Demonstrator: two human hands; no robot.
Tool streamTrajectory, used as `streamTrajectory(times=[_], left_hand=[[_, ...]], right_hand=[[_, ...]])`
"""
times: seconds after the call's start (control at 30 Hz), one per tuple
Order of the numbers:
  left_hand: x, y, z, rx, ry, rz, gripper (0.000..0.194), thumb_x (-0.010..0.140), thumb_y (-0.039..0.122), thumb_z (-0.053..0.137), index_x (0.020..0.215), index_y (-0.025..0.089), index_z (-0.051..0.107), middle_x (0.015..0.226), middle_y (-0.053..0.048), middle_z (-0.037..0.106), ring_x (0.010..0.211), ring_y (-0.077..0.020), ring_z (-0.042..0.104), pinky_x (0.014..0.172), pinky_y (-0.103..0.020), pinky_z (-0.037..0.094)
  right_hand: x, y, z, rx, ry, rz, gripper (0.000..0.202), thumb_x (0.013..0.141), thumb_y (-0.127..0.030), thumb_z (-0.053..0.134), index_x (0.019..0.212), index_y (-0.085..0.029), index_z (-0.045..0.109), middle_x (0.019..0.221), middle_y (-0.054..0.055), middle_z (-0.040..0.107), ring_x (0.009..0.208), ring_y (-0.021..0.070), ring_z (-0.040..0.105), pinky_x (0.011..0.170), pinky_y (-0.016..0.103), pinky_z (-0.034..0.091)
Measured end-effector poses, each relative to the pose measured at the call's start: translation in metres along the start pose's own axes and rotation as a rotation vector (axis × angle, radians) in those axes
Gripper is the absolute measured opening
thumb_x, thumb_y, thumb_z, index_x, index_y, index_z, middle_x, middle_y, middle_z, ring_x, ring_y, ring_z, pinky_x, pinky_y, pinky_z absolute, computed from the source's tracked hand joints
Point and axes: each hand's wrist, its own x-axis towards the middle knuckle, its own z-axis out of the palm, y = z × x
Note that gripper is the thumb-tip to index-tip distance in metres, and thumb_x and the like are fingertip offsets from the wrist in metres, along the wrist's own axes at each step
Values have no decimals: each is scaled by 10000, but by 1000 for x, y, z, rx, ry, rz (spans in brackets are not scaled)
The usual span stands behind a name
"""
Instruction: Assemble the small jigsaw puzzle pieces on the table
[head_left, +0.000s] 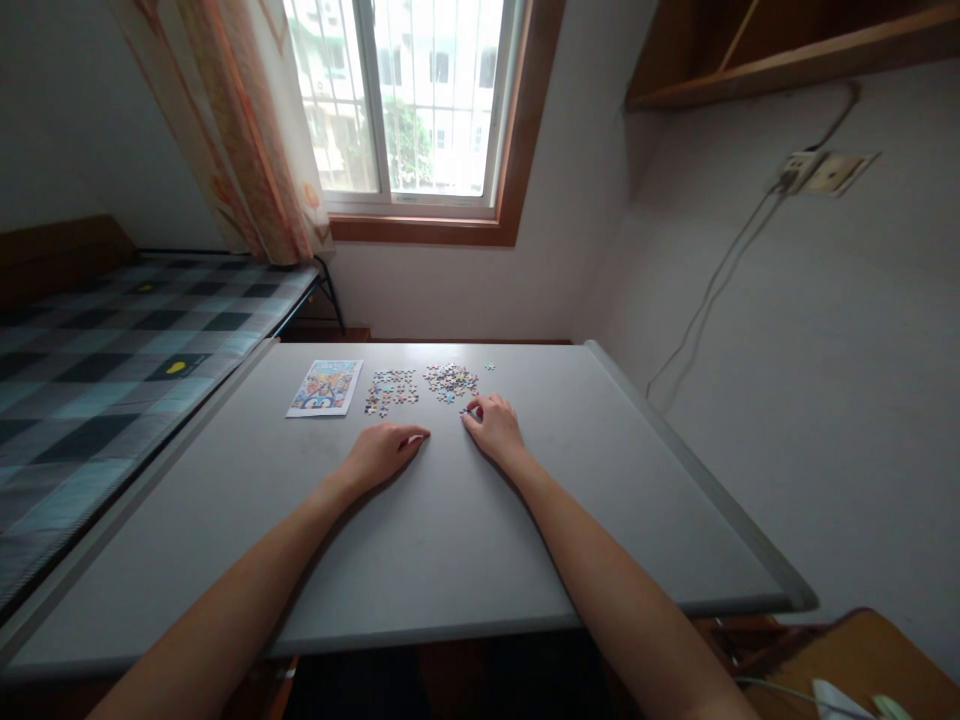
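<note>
On the desk (pixel 600 520), picture sheet (pixel 324 388) at left, laid-out puzzle pieces (pixel 387 390) beside it, the pile (pixel 451 381) next along to the right! Left hand (pixel 382 450) this side of the laid-out pieces, right hand (pixel 493 424) just before the pile; bed (pixel 172 310) off left, window (pixel 405 95) behind, shelf (pixel 795 74) up right!

**Window (pixel 405 100) glare in a dim room**

Daylight enters at the far side, the panes washed nearly white. A pale sheen lies along the far edge of the surface (pixel 630 480), greying toward its near edge. Soft shadows hug the forearms (pixel 255 570). Wide-angle distortion stretches the surface's near corners. Print on the puzzle pieces (pixel 451 382) is too small and soft to read.
</note>
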Motion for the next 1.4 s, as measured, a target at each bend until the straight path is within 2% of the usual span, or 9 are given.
streamTrajectory(times=[0.5,0.67,0.8,0.87,1.03,1.2,1.4], left_hand=[[-1,0,-1,-23,7,35,329,907,345,430,1124,296,673,834,-26,720,720,-161,628,653,-231,403],[0,-4,1,-20,32,60,323,906,347,431,1104,294,681,777,-25,703,683,-156,610,630,-231,387],[0,-6,5,-40,84,84,324,891,381,472,1137,285,660,682,4,660,584,-125,558,579,-220,357],[0,-5,8,-65,130,97,346,874,416,507,1168,287,637,661,22,640,549,-113,530,560,-217,345],[1,-4,12,-108,211,143,353,854,472,537,1103,255,662,640,29,621,522,-98,502,545,-213,337],[1,-6,12,-129,275,147,327,860,454,537,1083,251,664,625,35,604,523,-91,497,555,-207,352],[1,-9,15,-135,282,165,291,855,442,546,1032,252,678,612,43,593,517,-88,492,546,-210,345]], right_hand=[[3,5,4,112,67,9,130,734,-264,649,833,-184,623,836,35,621,800,169,541,753,291,381],[6,3,5,463,9,-36,91,713,-245,646,732,-174,592,701,2,617,632,125,534,652,265,410],[6,-1,11,869,-80,-100,214,678,-316,691,791,-161,596,708,14,632,662,132,583,639,258,445],[3,-5,14,964,-154,-131,241,672,-338,705,798,-154,613,717,22,644,666,133,594,644,262,456],[-4,-14,14,989,-270,-193,197,682,-307,702,774,-141,651,721,29,656,650,126,589,642,263,467],[-4,-16,10,964,-258,-195,153,691,-266,685,764,-134,661,715,28,661,653,124,589,656,265,475],[-4,-16,9,906,-265,-230,141,697,-272,680,749,-141,673,725,30,671,683,136,598,673,272,478]])
